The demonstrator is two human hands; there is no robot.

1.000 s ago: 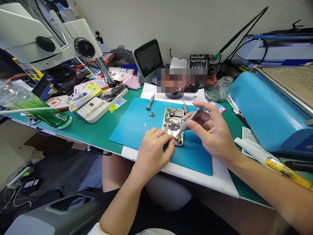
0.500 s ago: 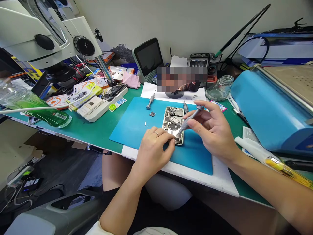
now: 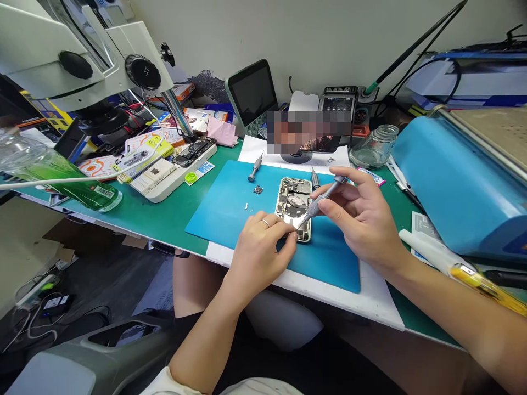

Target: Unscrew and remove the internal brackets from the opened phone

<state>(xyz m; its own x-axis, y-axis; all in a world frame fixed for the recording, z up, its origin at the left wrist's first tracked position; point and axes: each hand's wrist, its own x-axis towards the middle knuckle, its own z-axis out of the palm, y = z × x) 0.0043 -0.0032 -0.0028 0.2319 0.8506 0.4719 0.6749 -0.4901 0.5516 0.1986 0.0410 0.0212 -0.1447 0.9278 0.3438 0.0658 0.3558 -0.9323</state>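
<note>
An opened smartphone (image 3: 294,200) lies on a blue mat (image 3: 218,203), its inner parts exposed. My right hand (image 3: 362,214) is closed round a grey precision screwdriver (image 3: 318,206), held at a slant with its tip at the phone's lower end. Beside that tip, my left hand (image 3: 265,241) is closed at the near left corner of the phone, thumb and fingertips pinched together. Whatever lies between those fingertips is hidden. A second screwdriver (image 3: 256,168) and a small dark part (image 3: 258,190) lie on the mat, left of the phone. Another screwdriver (image 3: 315,178) stands just behind it.
A microscope (image 3: 123,66) overhangs the left side, near a bottle of green liquid (image 3: 94,189). At the right sit a blue machine (image 3: 448,186), a glass jar (image 3: 376,145) and a yellow-handled tool (image 3: 481,282). Behind the mat stands a screen (image 3: 253,90).
The view has shifted slightly. Both hands, the screwdriver and the phone keep nearly the same positions relative to one another.
</note>
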